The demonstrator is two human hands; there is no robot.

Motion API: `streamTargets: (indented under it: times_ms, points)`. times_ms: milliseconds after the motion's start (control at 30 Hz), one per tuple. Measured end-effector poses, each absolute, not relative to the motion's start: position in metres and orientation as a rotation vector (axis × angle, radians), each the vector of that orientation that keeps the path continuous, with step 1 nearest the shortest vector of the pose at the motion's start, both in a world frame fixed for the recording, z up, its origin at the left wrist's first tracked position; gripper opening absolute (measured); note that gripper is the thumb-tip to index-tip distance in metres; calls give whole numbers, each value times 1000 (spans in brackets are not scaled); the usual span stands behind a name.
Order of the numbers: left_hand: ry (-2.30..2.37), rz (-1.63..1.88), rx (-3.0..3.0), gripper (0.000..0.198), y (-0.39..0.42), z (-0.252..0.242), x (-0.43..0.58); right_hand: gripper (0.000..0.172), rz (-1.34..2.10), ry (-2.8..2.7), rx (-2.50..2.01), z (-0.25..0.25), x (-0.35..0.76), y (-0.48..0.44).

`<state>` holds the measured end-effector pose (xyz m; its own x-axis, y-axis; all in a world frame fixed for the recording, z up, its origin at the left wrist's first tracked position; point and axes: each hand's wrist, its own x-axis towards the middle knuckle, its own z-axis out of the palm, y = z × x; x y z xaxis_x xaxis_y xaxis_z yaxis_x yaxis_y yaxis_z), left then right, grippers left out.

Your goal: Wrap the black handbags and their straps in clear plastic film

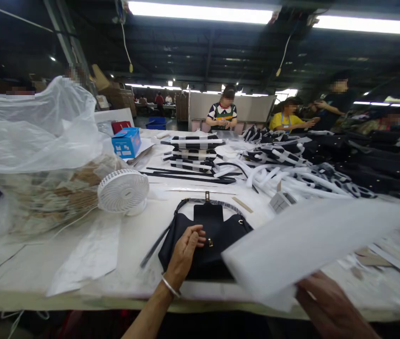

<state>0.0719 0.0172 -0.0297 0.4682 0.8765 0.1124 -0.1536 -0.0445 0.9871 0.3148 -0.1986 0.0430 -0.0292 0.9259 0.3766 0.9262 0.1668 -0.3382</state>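
Observation:
A black handbag (217,261) lies before me near the table's front edge, with its flap (208,214) folded back and gold hardware showing. On the bag's front, beside the small gold clasp (210,242), rests my left hand (188,242), fingers extended and gripping nothing. The bag's strap (226,204) curves behind it, partly wrapped in clear film. My right hand (318,289) grips the lower edge of a white foam sheet (302,240), which is blurred and raised at the right. The sheet hides part of the bag's right side; some right fingers are behind it.
A white fan (123,192) stands left of the bag, beside a large clear plastic bag of paper (33,136). Behind are a blue box (126,142), wrapped black straps (192,153) and white foam tubes (284,176). Black bags (372,157) are piled at right. Co-workers (223,113) work across the table.

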Motion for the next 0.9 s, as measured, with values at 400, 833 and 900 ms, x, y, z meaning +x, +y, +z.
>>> streamTargets:
  times_ms: [400,833,900]
  points:
    - [366,770,374,65,26,-10,50,31,659,-2429,-1642,74,304,-82]
    - [785,894,566,82,36,-18,64,36,-50,-2474,-1547,132,267,-83]
    - [795,880,544,81,38,-20,65,41,-131,-2627,-1198,122,251,-92]
